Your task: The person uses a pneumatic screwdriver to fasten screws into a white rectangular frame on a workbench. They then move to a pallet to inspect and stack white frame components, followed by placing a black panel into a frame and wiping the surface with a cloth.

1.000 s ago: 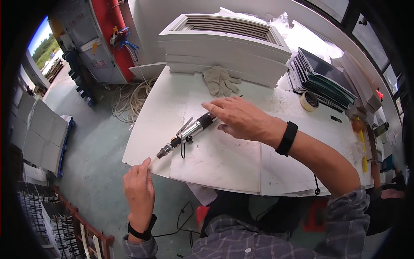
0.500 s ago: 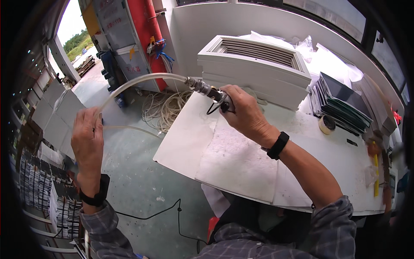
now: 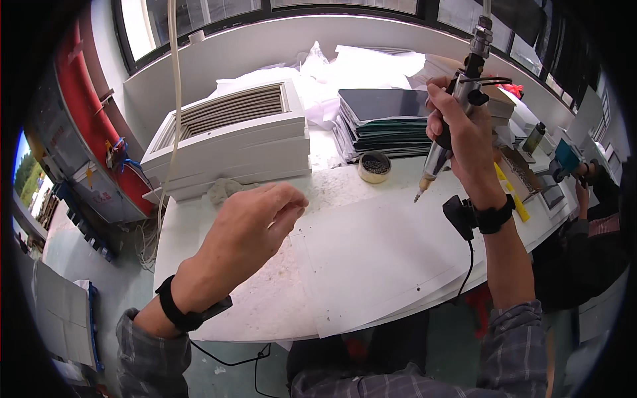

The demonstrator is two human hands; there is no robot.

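The left hand (image 3: 245, 222) is hovering over the worktable (image 3: 378, 249), left of the round tub (image 3: 374, 178) and on the person's side of it, its thumb and fingers drawn close; whether it is pinching anything, I cannot tell. The right hand (image 3: 470, 142) is gripping the silver-and-black power driver (image 3: 466, 89), right of the tub and higher than it. The driver's long axis is slanting: its hose end is rising away to the right, while its bit (image 3: 417, 198) is pointing down at a spot to the tub's near right, seemingly closer to it than the left fingertips. The tub is holding small dark pieces (image 3: 375, 162). Behind it, a stack of dark panels (image 3: 381, 126) is lying; to its left, white louvred frames (image 3: 232, 156) are resting.
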